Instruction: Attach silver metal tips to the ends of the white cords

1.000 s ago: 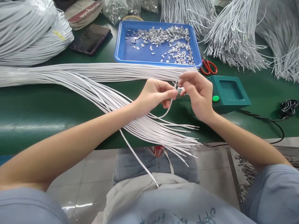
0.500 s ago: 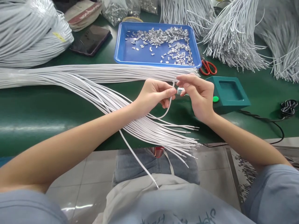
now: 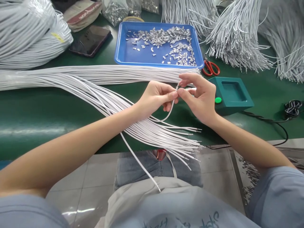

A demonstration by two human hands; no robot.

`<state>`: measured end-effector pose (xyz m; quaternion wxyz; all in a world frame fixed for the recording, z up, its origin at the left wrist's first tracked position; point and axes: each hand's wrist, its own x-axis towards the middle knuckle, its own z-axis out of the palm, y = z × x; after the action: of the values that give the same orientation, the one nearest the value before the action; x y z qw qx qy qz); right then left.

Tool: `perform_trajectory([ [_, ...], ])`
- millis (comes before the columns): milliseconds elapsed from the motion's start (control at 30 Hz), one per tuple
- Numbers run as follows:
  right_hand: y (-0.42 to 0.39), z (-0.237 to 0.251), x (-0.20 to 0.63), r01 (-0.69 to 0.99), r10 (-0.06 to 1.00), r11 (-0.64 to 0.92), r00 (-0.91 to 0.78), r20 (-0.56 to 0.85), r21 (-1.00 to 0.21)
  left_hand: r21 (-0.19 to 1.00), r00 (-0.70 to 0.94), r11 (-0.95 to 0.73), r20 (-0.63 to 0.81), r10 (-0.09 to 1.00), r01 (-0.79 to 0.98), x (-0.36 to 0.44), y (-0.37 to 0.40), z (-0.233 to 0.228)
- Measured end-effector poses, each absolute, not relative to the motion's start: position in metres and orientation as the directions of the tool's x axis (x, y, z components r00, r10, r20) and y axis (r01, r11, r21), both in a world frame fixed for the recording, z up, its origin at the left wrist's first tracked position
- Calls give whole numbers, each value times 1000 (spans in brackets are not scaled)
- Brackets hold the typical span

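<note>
In the head view, the left hand [image 3: 155, 96] pinches a white cord [image 3: 171, 107] looped above the green table [image 3: 35, 110], while the right hand [image 3: 199, 95] closes its fingertips on the cord's tip, just in front of the blue tray [image 3: 123, 50]. Done well, the tip stays short and steady between both pinches. Both wrists hover, forearms angled inward.

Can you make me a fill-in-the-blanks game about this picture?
1. The metal clips lie in a tray whose colour is ____.
2. The scissors have handles coloured ____.
3. The left hand pinches a thin cord coloured ____.
4. The round button on the box beside the right hand is ____.

Missing words: blue; red; white; green.
</note>
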<state>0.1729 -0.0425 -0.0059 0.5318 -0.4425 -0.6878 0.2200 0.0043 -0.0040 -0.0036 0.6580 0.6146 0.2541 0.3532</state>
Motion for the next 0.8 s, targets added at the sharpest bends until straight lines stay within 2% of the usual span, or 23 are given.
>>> perform_trajectory([
  [433, -42, -8, 172, 355, 810, 554, -21, 587, -753, 988, 613, 14, 84, 786, -154, 4, -4, -2],
  [800, -44, 0, 170, 378, 826, 512, 30, 563, -771, 988, 593, 0, 93, 800, -154, 5, -5, -3],
])
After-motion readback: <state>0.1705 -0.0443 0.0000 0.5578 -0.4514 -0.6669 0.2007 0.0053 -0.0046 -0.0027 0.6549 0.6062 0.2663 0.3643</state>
